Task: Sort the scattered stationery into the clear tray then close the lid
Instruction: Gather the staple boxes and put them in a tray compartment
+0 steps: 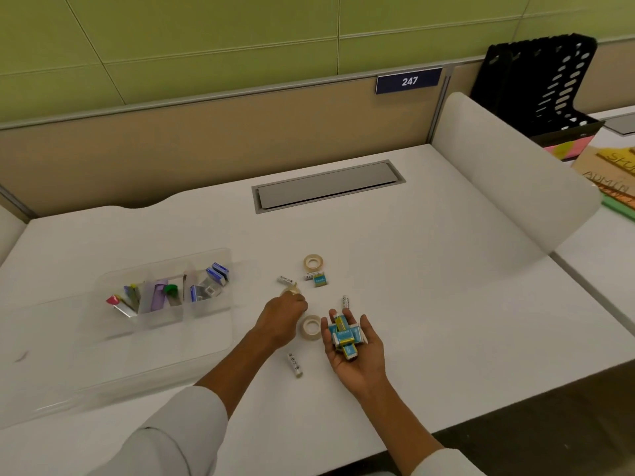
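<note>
My right hand [352, 348] lies palm up above the desk [446, 269] near its front edge, fingers loosely cupped round a pile of small blue-and-yellow boxes [344, 336]; I count about five, though the pile hides its exact number. My left hand [283, 321] is knuckles up just left of it, its fingertips curled onto a tape roll [291, 292] that shows only in part; whether they actually pinch it I cannot tell.

Loose on the desk: two further tape rolls, one [313, 262] beyond both hands, one [311, 327] between them and touching neither. One more blue box [320, 280] lies just below the far roll. Four small white tubes: one [286, 280] beyond my left fingers, one [313, 276] beside the blue box, one [346, 301] just past my right fingertips, one [295, 364] between my wrists.

The clear tray [220, 314] sits left of my left hand, its lid [68, 389] open toward the front-left corner. Three compartments hold items.
</note>
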The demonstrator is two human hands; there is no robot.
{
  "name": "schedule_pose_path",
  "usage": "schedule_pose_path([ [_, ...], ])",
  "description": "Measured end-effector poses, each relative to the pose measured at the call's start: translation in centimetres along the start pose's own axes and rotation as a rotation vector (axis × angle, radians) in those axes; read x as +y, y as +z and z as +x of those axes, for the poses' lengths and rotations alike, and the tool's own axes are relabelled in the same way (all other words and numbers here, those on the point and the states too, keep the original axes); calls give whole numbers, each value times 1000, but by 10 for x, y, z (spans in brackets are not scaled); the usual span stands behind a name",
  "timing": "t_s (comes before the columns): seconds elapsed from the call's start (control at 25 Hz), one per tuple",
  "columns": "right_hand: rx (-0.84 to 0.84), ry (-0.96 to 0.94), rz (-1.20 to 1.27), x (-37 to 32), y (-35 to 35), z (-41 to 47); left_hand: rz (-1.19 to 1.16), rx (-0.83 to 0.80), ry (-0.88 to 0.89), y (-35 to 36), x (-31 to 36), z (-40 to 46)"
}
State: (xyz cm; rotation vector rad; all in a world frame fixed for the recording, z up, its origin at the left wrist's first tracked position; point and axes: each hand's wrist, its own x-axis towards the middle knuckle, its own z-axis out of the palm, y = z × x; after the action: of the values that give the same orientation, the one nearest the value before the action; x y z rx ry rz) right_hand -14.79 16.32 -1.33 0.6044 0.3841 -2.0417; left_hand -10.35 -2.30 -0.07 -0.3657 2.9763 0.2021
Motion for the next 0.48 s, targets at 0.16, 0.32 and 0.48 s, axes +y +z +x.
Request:
schedule_pose_path([
  [0.16, 3, 1, -4, 18, -1, -1, 37, 25, 84, -2, -5, -1],
  [0.32, 8, -8, 4, 26, -1, -1, 62, 42, 149, -7, -5, -4],
  [0.48, 12, -30, 4, 28, 1, -2, 126, 19, 186, -9, -5, -4],
])
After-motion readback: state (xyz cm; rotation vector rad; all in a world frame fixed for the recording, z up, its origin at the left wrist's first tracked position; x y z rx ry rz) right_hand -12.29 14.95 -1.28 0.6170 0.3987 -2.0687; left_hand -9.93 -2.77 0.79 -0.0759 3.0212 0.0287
